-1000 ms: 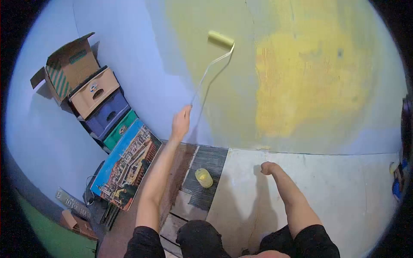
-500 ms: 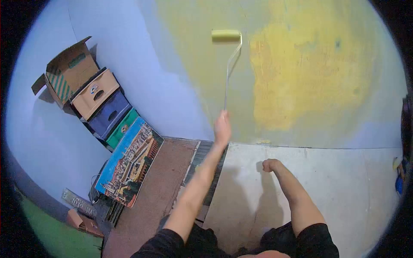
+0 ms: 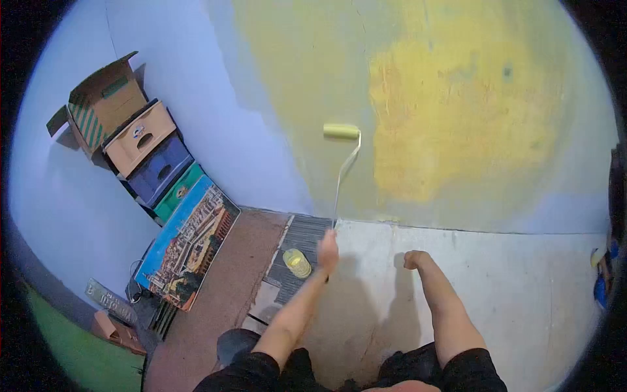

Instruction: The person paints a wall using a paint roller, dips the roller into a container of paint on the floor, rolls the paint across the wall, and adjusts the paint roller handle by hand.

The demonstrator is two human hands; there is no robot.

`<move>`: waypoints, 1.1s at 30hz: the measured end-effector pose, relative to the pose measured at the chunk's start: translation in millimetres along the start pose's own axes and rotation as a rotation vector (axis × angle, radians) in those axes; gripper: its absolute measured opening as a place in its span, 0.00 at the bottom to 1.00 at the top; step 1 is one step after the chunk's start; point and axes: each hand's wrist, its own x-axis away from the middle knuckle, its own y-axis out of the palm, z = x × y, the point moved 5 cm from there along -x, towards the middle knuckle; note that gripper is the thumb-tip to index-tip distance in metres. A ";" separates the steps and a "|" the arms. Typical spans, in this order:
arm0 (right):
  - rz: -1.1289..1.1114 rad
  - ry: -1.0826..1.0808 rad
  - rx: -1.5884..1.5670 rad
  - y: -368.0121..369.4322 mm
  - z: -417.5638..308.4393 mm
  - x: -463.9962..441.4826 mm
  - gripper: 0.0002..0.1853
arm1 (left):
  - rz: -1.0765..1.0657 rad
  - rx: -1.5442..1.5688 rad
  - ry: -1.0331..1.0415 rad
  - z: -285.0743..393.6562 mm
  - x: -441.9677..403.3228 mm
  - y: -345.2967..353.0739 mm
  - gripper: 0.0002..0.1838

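My left hand (image 3: 328,251) is closed round the lower end of a paint roller (image 3: 341,131). Its pale yellow sleeve lies against the wall (image 3: 281,85), on a dull greenish-yellow area left of a brighter yellow patch (image 3: 450,117). The thin bent wire frame runs down to my fist, which hides the handle. My right hand (image 3: 416,259) is curled into a fist in front of me, with nothing seen sticking out of it. Beside my left forearm, a clear container with yellow contents (image 3: 297,262) stands on a dark ribbed mat (image 3: 305,228).
On the left, several cardboard boxes (image 3: 140,137) are stacked against the wall. A city picture panel (image 3: 189,245) leans before them. A metal plate with lettering (image 3: 110,300) and a small brown box (image 3: 117,332) lie lower left. Pale board (image 3: 496,281) covers the floor; blue items (image 3: 601,287) sit far right.
The roller has come down the wall with my left hand, which is now lower. The container with yellow contents has come into view beside my forearm. My right hand stays closed, almost in place.
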 end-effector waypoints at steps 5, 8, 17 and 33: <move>-0.030 -0.060 0.080 1.3 -11.2 -13.3 0.19 | 0.120 0.241 0.011 94.5 -136.1 -73.7 0.13; 0.148 -0.097 0.062 -16.3 -28.1 5.6 0.15 | 0.195 0.303 0.097 146.2 -200.5 -112.6 0.16; 0.148 -0.029 0.011 -4.2 -23.4 -18.9 0.12 | 0.052 0.430 -0.143 155.0 -141.9 -53.5 0.16; -0.028 -0.116 0.155 -31.3 -61.1 20.3 0.13 | 0.019 0.473 -0.264 164.0 -40.5 31.4 0.15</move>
